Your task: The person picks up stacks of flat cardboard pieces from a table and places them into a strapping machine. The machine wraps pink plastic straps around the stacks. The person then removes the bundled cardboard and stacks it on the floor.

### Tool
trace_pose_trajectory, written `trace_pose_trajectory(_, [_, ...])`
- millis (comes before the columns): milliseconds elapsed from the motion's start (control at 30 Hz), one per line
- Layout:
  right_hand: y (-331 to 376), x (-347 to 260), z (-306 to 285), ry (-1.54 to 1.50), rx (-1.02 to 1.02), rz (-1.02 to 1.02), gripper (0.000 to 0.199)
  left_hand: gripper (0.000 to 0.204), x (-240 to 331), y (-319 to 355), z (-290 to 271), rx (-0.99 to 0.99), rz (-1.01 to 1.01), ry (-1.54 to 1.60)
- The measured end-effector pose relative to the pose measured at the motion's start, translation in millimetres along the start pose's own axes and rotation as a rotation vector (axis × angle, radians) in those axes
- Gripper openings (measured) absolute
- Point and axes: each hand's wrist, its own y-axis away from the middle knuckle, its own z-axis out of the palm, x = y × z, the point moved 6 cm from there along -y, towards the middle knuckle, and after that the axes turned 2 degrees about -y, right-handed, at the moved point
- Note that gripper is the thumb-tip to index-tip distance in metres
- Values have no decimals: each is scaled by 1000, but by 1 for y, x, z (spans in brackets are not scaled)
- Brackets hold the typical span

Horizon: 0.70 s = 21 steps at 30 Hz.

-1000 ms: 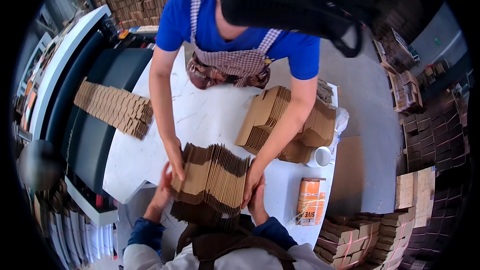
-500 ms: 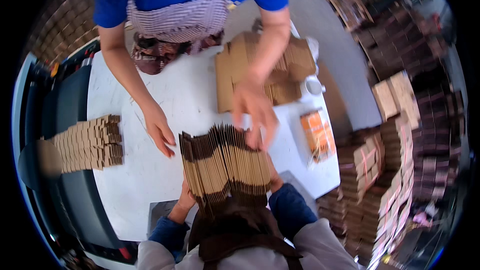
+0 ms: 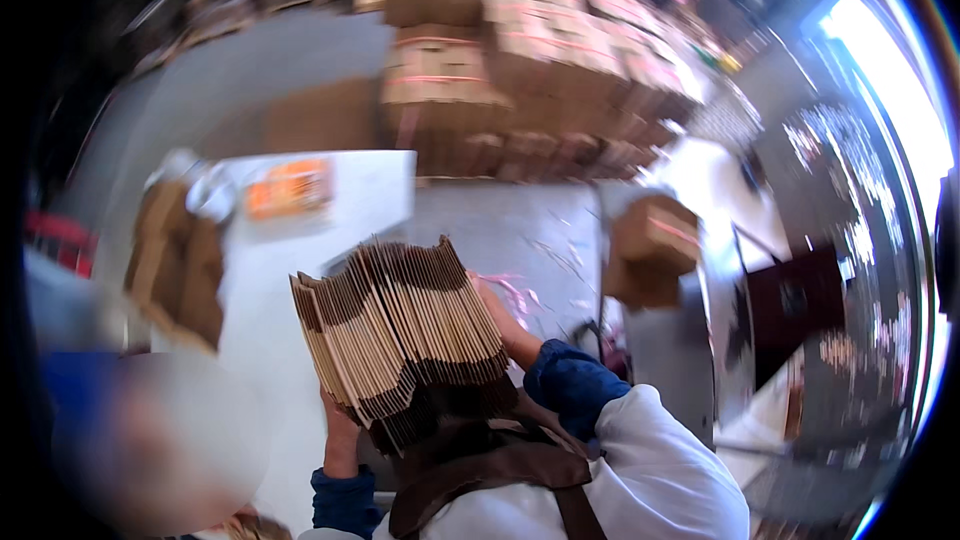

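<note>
A thick row of flat, folded cardboard pieces (image 3: 405,330), tan with dark brown bands, stands on edge in front of my brown apron (image 3: 470,475). My left hand (image 3: 341,432) grips its left side, mostly hidden below the cardboard. On the opposite side my right hand (image 3: 495,318) presses against the row, its fingers largely out of sight beneath. Together the two hands carry the row close to my body.
To the left is a white table (image 3: 262,310) with an orange-and-clear packet (image 3: 290,188) and a brown cardboard piece (image 3: 165,265). Bundled carton stacks (image 3: 545,50) stand beyond. A tied brown bundle (image 3: 655,250) sits at the right, near a dark red panel (image 3: 797,305).
My view has swung to the right, away from the table and the co-worker, whose hand was at the cardboard row. The row has stayed between my hands and turned with me.
</note>
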Motion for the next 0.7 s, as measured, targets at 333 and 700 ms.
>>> trace_pose_trajectory(333, [433,-62,-297,466,919,-174,34,63,121,78,457,-889,194,-206])
trace_pose_trajectory(700, [661,112,-438,-439,942,503,51,77,30,200,742,-1484,-1022,-79])
